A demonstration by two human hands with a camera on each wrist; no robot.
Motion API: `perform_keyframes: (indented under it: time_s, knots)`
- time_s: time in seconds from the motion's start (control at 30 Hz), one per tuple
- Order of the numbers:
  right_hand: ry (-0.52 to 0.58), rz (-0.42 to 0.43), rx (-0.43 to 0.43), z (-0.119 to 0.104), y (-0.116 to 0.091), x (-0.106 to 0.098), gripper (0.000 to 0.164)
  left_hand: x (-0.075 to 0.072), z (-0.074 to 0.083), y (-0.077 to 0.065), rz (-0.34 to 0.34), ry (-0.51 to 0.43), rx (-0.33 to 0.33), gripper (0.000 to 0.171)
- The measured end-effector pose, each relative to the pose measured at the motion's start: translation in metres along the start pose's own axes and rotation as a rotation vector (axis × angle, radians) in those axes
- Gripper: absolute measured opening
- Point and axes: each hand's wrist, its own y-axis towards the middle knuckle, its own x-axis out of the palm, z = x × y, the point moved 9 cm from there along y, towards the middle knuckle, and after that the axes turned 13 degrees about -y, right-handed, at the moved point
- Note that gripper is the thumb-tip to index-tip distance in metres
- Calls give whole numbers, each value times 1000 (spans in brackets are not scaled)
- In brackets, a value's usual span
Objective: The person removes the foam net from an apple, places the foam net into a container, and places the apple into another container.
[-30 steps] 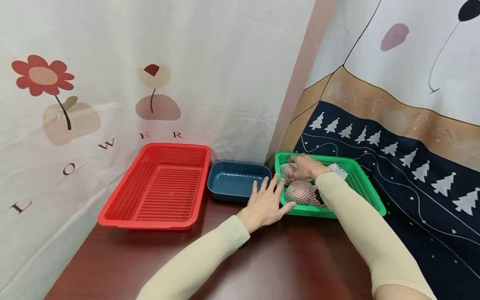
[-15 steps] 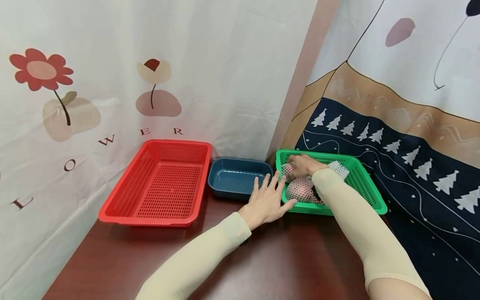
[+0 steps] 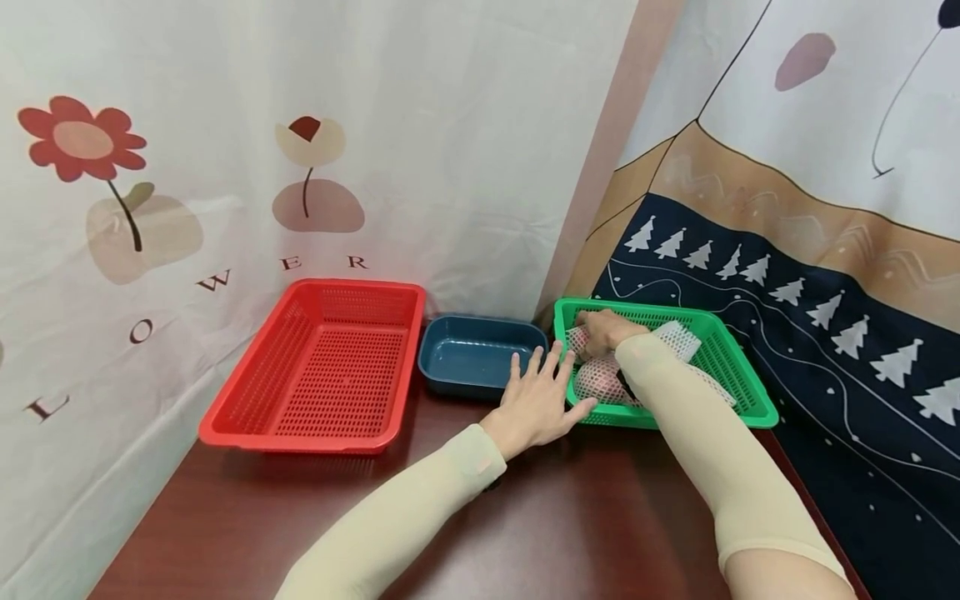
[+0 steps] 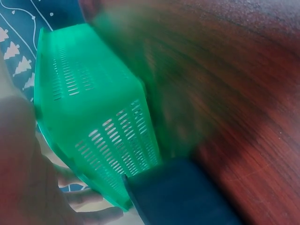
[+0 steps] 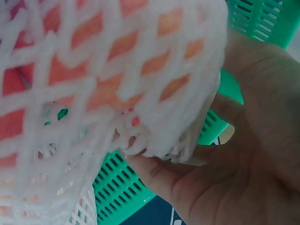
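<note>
In the head view, my right hand [image 3: 603, 333] reaches into the green basket [image 3: 738, 375], fingers curled down at a pinkish-red fruit in a white foam net [image 3: 577, 341] by the left wall. A second netted fruit [image 3: 598, 379] lies just in front. In the right wrist view, a foam net [image 5: 140, 70] with orange-red fruit showing through it fills the upper left; the thumb [image 5: 161, 180] presses at its ragged end and other fingers are partly hidden behind it. My left hand [image 3: 529, 407] has its fingers spread at the green basket's left edge, holding nothing.
A dark blue dish [image 3: 480, 354] stands between the green basket and a larger red basket [image 3: 337, 375] at the left. White foam netting [image 3: 677, 340] lies in the green basket, right of the fruit. Printed curtains [image 3: 465, 150] hang behind the brown table [image 3: 585, 508].
My right forearm has swung a little leftward, uncovering more white netting in the green basket. The right fingers stay at the far-left fruit. The left hand keeps its place; the view shifts slightly.
</note>
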Motion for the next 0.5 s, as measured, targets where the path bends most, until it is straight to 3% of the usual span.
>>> perform_keyframes:
  time_s: [0.3,0.5]
  knots:
    - [-5,-33,22,5,14,4,78,-2,0,3,11,21,-2,95]
    - [-3,-25,26,1,8,1,78,-4,2,2,4,25,8,94]
